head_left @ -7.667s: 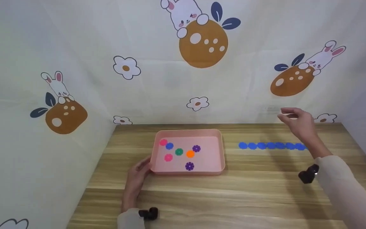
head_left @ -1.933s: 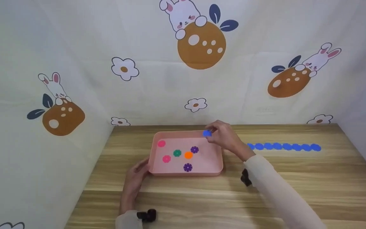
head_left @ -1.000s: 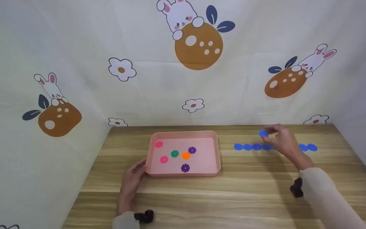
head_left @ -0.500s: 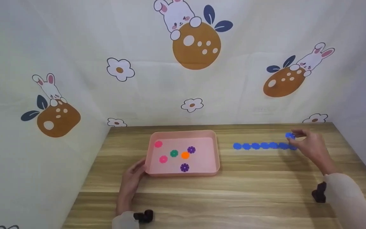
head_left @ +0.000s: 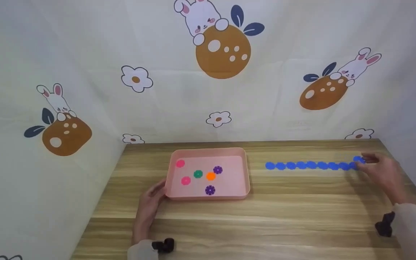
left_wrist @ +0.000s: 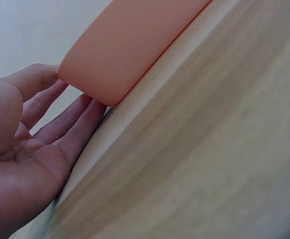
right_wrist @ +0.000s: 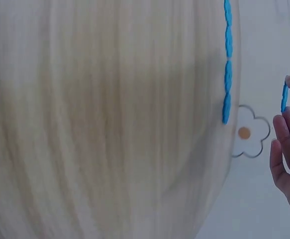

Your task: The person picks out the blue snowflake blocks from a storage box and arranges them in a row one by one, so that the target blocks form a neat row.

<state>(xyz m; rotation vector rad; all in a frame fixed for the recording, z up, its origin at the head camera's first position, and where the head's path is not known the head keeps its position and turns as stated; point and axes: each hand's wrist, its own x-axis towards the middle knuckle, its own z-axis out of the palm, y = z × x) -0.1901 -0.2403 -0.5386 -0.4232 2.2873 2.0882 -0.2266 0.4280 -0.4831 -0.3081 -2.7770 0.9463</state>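
My right hand (head_left: 383, 173) pinches a blue notched snowflake disc (head_left: 358, 159) between thumb and fingers, just above the right end of a row of blue snowflake discs (head_left: 311, 165). In the right wrist view the held disc (right_wrist: 284, 97) is edge-on, off the table and apart from the row. On the left, my left hand (head_left: 148, 206) touches the near left corner of a pink tray (head_left: 208, 198). The left wrist view has its fairly straight fingers (left_wrist: 75, 119) against the tray's side wall (left_wrist: 120, 55) and its thumb at the rim; some fingertips are hidden.
Inside the tray lie pink (head_left: 185, 180), green (head_left: 198, 174), orange (head_left: 211, 176) and purple (head_left: 210, 190) snowflake discs. The wooden table (head_left: 265, 224) meets a patterned cloth (head_left: 179, 101) at its back and left edges.
My right hand took a blue disc from the tray and carried it rightward along the row, then lowered it near the row's right end. My left hand stays at the tray's corner.
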